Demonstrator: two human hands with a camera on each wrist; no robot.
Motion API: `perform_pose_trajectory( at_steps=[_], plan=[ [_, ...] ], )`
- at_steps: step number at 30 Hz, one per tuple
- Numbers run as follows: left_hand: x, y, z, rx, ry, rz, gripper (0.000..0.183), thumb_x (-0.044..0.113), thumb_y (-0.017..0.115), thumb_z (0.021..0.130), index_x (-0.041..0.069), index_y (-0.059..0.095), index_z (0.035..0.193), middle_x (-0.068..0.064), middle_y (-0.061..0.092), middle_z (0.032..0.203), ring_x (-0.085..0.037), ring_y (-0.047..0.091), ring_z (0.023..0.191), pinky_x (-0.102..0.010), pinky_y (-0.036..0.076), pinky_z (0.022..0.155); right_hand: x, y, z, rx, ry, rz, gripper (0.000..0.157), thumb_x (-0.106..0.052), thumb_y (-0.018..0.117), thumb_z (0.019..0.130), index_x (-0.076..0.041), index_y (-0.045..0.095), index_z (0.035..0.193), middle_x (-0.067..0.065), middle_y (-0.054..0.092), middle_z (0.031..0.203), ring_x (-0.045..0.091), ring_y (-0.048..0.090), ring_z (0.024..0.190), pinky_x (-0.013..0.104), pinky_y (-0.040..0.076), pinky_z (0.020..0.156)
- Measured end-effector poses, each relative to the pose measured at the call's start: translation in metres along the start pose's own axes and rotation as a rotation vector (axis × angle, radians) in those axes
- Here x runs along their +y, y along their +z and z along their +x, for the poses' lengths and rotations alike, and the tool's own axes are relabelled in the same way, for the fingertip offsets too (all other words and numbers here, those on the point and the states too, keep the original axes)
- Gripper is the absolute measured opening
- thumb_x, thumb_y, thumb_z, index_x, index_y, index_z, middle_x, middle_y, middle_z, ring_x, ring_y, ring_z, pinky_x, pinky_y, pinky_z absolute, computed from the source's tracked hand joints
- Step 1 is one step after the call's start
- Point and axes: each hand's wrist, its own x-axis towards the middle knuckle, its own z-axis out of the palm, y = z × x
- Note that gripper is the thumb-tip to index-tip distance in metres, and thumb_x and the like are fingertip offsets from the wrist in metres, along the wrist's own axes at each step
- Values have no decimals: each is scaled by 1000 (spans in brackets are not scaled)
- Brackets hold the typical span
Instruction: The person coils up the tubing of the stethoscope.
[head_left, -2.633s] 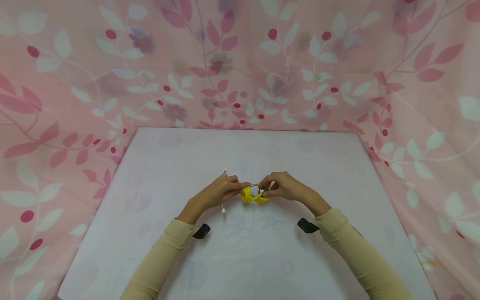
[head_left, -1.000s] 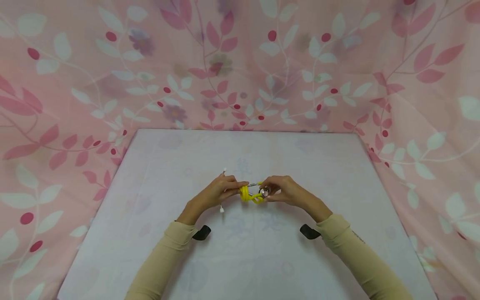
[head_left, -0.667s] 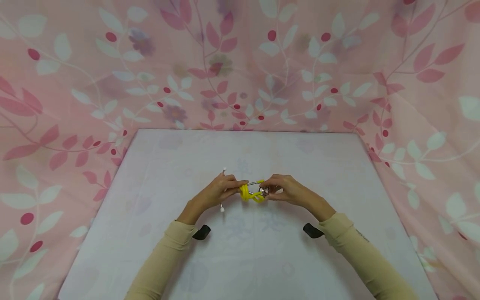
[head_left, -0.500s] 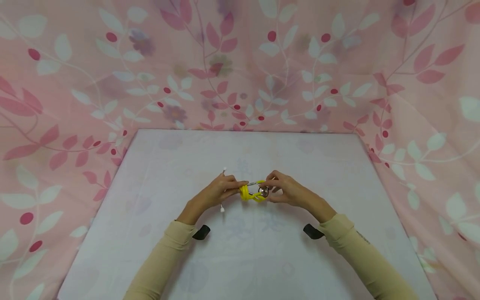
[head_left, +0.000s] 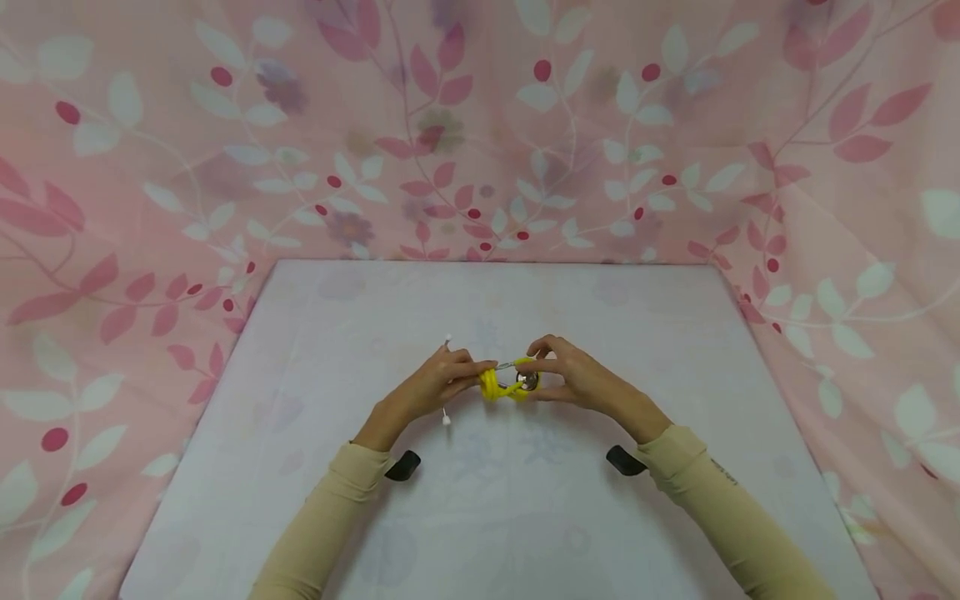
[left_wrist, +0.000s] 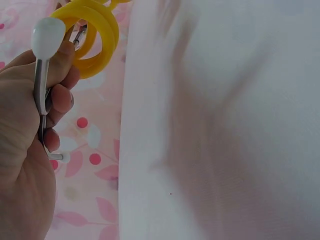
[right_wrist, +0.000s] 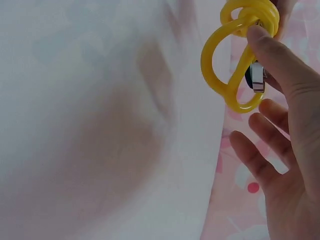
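Observation:
A stethoscope with coiled yellow tubing [head_left: 490, 386] is held between both hands above the table. My left hand [head_left: 442, 379] grips its metal ear tubes [left_wrist: 42, 82] beside the wound tubing. White ear tips [left_wrist: 48, 37] stick out on either side of that hand. At the other end, the round metal chestpiece [head_left: 529, 381] sits by my right hand [head_left: 581, 375]. The right thumb [right_wrist: 270, 50] presses against the yellow loop in the right wrist view, with the forefinger opposite it. The other right fingers are spread away from the tubing. Part of the chestpiece is hidden behind the tubing there.
A white cloth-covered table [head_left: 495, 517] lies under the hands. Pink curtains [head_left: 480, 125] with leaf prints hang behind it and at both sides. A dark wrist mount [head_left: 402, 466] shows below the left cuff, and another mount [head_left: 626, 461] below the right.
My right hand's fingers have shifted from a close pinch on the chestpiece to a looser, wider hold, with some fingers raised. The left hand has kept its grip almost in place.

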Motion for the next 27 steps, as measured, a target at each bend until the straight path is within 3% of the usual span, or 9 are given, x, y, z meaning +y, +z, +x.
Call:
perform_pose_trajectory(
  at_steps=[10, 16, 20, 24, 27],
  plan=[
    [-2, 3, -1, 62, 35, 28, 44, 9, 76, 83, 13, 68, 126, 3, 65, 86, -8, 51, 71, -26, 33, 70, -1, -1, 1, -60, 52, 83, 35, -33, 78, 85, -13, 71, 113, 5, 55, 122, 18, 61, 106, 33, 56, 84],
    [-7, 6, 0, 81, 37, 9, 43, 8, 75, 83, 10, 68, 126, 4, 66, 86, -6, 53, 70, -27, 36, 71, -4, 4, 1, 0, 22, 83, 41, -26, 81, 82, -6, 68, 116, 9, 57, 129, 14, 65, 100, 33, 56, 85],
    [-10, 8, 1, 80, 12, 0, 43, 11, 74, 86, 13, 67, 128, 5, 67, 88, -5, 53, 72, -28, 36, 72, -4, 7, 2, 42, 59, 62, 42, -25, 83, 80, -6, 69, 115, 12, 60, 133, 10, 66, 94, 33, 56, 84],
    [-13, 10, 2, 54, -20, -30, 41, 14, 71, 89, 14, 66, 129, 7, 68, 90, -4, 54, 73, -30, 38, 74, -3, 8, 2, 43, 98, 108, 39, -23, 83, 79, -7, 70, 112, 12, 63, 130, 11, 67, 90, 35, 57, 82],
    [-14, 12, 1, 41, -19, -24, 41, 15, 71, 89, 14, 65, 130, 7, 68, 91, -4, 55, 75, -28, 38, 74, -3, 7, 2, 40, 77, 99, 43, -24, 83, 79, -4, 69, 115, 11, 67, 122, 12, 68, 88, 33, 57, 80]
  ],
)
